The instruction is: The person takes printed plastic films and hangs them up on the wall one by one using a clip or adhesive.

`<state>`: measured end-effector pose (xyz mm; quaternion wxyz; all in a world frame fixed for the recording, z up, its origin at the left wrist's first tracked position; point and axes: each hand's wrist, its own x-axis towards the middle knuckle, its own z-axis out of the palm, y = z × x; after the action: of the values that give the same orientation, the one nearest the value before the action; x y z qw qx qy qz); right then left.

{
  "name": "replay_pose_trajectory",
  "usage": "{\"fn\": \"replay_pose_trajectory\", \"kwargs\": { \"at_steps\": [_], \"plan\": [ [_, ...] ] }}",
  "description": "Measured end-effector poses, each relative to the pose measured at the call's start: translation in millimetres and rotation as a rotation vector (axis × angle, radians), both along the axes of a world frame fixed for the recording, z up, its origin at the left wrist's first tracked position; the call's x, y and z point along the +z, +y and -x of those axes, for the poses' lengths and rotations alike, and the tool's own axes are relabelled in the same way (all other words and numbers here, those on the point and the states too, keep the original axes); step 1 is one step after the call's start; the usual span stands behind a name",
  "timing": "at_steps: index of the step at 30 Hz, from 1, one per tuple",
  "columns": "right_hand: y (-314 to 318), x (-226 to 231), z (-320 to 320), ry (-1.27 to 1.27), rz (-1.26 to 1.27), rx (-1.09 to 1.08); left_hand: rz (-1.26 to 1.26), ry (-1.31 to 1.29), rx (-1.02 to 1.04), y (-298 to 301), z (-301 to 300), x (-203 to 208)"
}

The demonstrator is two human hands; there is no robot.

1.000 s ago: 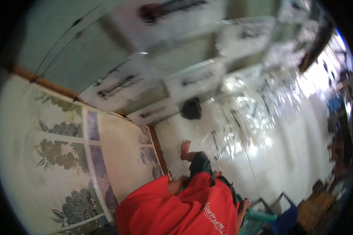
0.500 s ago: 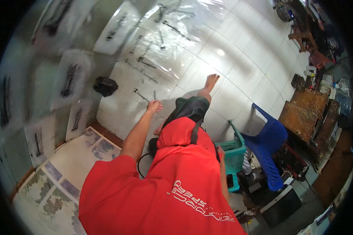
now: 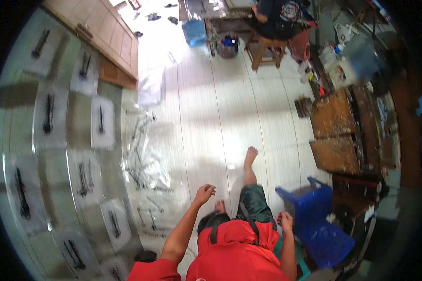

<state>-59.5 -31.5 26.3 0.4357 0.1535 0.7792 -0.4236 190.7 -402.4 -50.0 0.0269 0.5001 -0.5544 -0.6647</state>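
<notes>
My left hand (image 3: 204,194) is held out over the white tiled floor with its fingers curled together; whether anything is inside them is hidden. By the right side of my red shirt, my right hand (image 3: 284,220) is also closed, its palm out of sight, near a blue plastic chair (image 3: 309,206). Neither hand touches the things around it. To the left of my left hand, several long, thin dark objects (image 3: 147,180) lie along the floor, some on or under a clear plastic sheet (image 3: 157,171). Their kind is too small to make out.
Clear packs (image 3: 101,122) with dark elongated items line the left wall. A wooden door (image 3: 98,35) stands at the far left. Another person (image 3: 272,18) is beside a wooden stool (image 3: 266,49) at the back. Worn wooden cabinets (image 3: 333,117) and clutter fill the right side.
My view has turned left to right and lifted, bringing in the door, the stool and the other person. My right hand has come into fuller view; both hands stay closed.
</notes>
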Motion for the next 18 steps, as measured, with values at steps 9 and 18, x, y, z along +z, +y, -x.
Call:
{"fn": "replay_pose_trajectory", "kwargs": {
  "at_steps": [9, 18],
  "plan": [
    [-238.5, -133.1, 202.7, -0.057, -0.097, 0.315, 0.234, -0.518, 0.060, -258.6, 216.0, -38.4],
    [-593.3, -38.0, 476.2, -0.015, 0.046, 0.073, 0.088, 0.053, 0.378, -501.0, 424.9, 7.6]
  ]
}}
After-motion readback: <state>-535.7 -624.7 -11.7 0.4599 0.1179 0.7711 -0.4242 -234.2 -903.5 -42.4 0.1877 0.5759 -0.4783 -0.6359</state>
